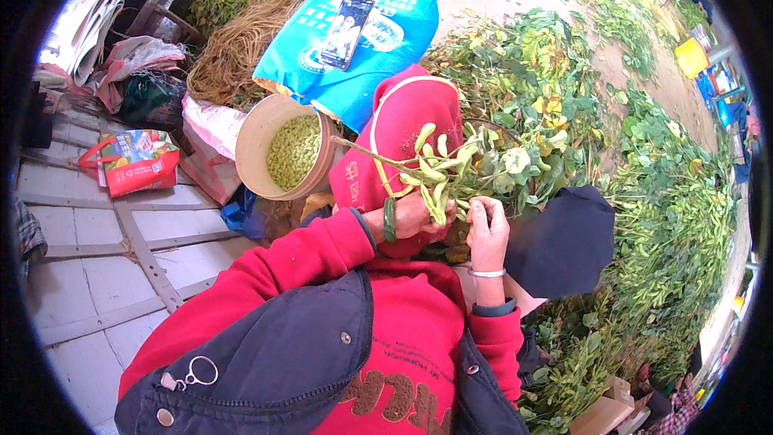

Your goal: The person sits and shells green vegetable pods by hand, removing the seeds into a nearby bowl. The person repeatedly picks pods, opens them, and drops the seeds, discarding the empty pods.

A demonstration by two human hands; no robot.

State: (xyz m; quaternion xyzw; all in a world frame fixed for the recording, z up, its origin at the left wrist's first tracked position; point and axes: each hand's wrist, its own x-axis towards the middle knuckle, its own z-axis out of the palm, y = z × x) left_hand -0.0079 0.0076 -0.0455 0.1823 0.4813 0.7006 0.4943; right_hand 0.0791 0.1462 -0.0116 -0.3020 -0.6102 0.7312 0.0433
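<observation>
My left hand [415, 216], with a green bangle at its wrist, is closed around a cut bean stalk [435, 167] bearing plump green pods and a few leaves. The stalk's bare end points up and to the left over my lap. Close by on the right, my right hand [488, 235], with a silver bangle, has its fingertips pinched at a green bean pod beside the cluster; the fingers partly hide it. Under the stalk, a red cloth with yellow trim [411, 109] covers my knee. Left of it stands a beige bucket [326, 149] partly filled with shelled green beans [293, 153].
A phone [347, 32] lies on a full blue sack [407, 36] beyond the bucket. Cut bean plants [644, 250] are heaped along the right side. A red shopping bag [137, 163] rests on pale paving at left. Dry stalks [233, 52] lie behind the bucket.
</observation>
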